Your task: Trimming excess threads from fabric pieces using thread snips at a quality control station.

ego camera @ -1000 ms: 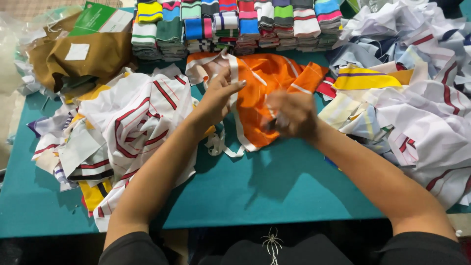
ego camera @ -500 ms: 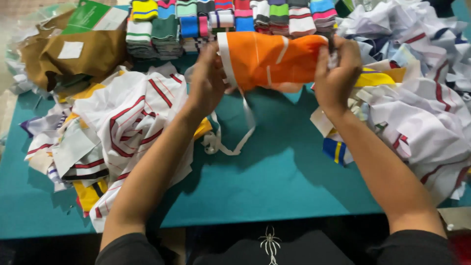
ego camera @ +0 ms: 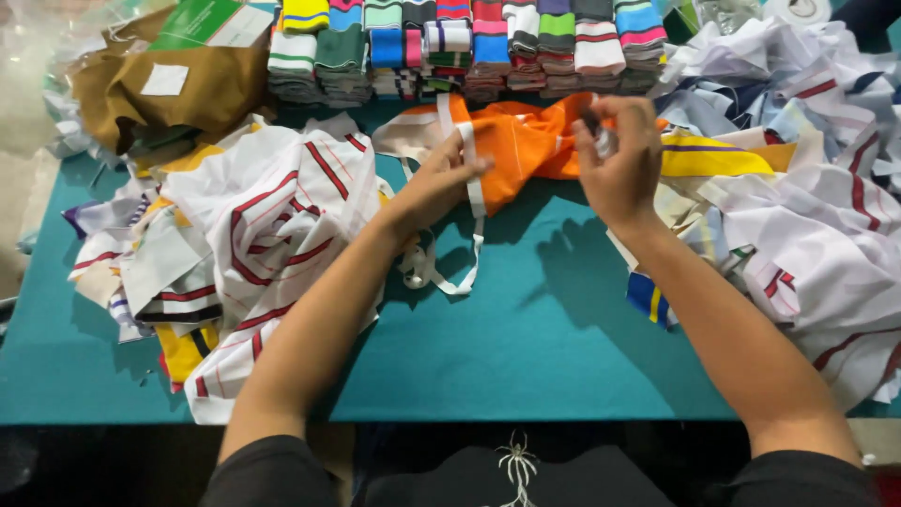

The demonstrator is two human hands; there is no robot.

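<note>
Both hands' fingers pinch the orange cloth [ego camera: 530,141], left hand [ego camera: 441,178], right hand [ego camera: 619,160], its length lying left-right

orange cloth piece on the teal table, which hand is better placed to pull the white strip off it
Left, probably. The left hand already lies on the white strip where it crosses the orange cloth piece. The right hand is raised at the cloth's other end, pinching something small.

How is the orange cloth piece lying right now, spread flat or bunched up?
Bunched up: the orange cloth piece lies crumpled in folds on the teal table, a white strip hanging over it, between left hand and right hand.
</note>
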